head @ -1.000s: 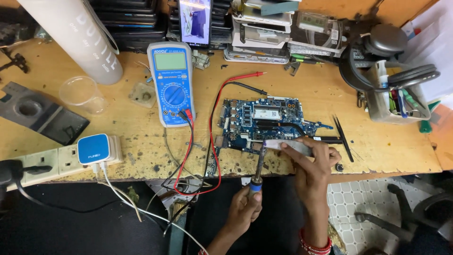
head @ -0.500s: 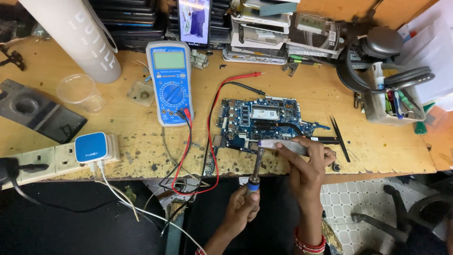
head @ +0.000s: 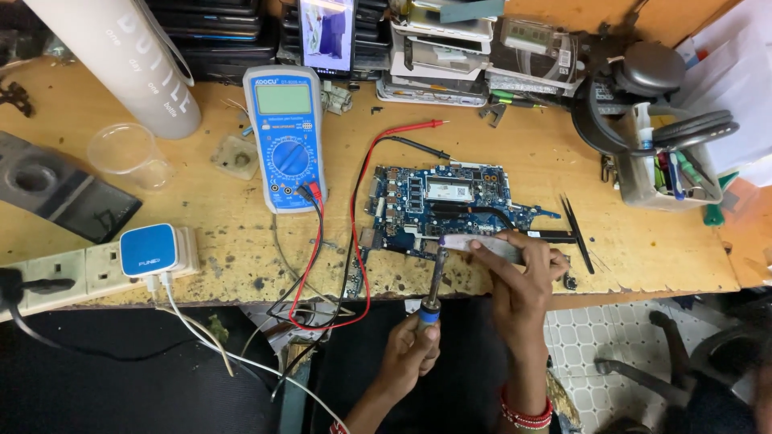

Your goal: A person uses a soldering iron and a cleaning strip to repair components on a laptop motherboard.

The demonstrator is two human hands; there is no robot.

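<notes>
At the bottom centre of the frame, below the front edge of the wooden workbench [head: 627, 257], the left hand [head: 408, 354] wraps its fingers tight round the blue-collared handle of a soldering iron [head: 434, 293]. The iron stands nearly upright in the picture, its long axis running from the fist up over the bench edge, and its tip points at the lower edge of the blue circuit board [head: 450, 205]. Just right of it, the right hand [head: 523, 277] reaches up past the same edge, red bangles at the wrist; its thumb and fingers pinch a pale, flat tube [head: 482, 245] that lies crosswise, pointing left, with its left end touching or just beside the iron's tip. I cannot tell which.

The board lies flat at centre frame with its long side parallel to the bench edge and its near edge close to that drop. Black tweezers [head: 577, 233] lie at a slant just right of it, with bare wood beyond them to the right. Red and black probe leads [head: 358, 241] loop off the front edge to the left of the board, crowding that side. Further left sit a blue multimeter [head: 285, 145], a blue charger [head: 149, 251] in a power strip and a clear plastic cup [head: 129, 153]. Along the far edge, at the top of the frame, stand a white bottle [head: 129, 64], a lit phone [head: 327, 36] and stacked parts.
</notes>
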